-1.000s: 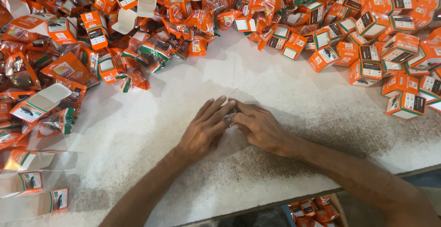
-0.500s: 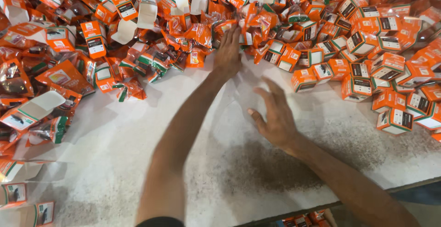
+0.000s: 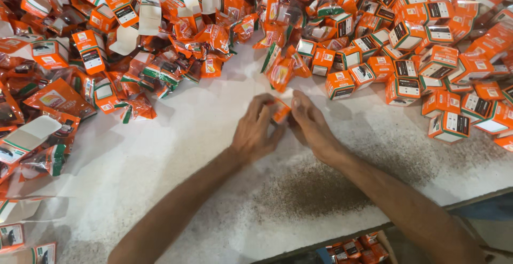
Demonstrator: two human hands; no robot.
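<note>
Both hands meet near the middle of the white speckled surface, and between them sits a small orange packet, mostly covered, so that only a sliver of orange and a pale edge show; whether it is a sachet or a folded carton cannot be told. The left hand curls its fingers narrowly round the near side of the packet, and the right hand presses its fingers against the other side, so the two hands hold it together just above the surface. Behind them a heap of loose orange sachets and flattened cartons spreads across the upper left, blurred and tangled, while closed orange boxes crowd the upper right; both heaps are cut off by the frame edges. Under the surface's near edge a few more orange packs show, partly hidden. Half a second ago the left hand was stretched far forward into the heap and the right hand lay open and spread; now both have drawn back together, closed on the packet.
</note>
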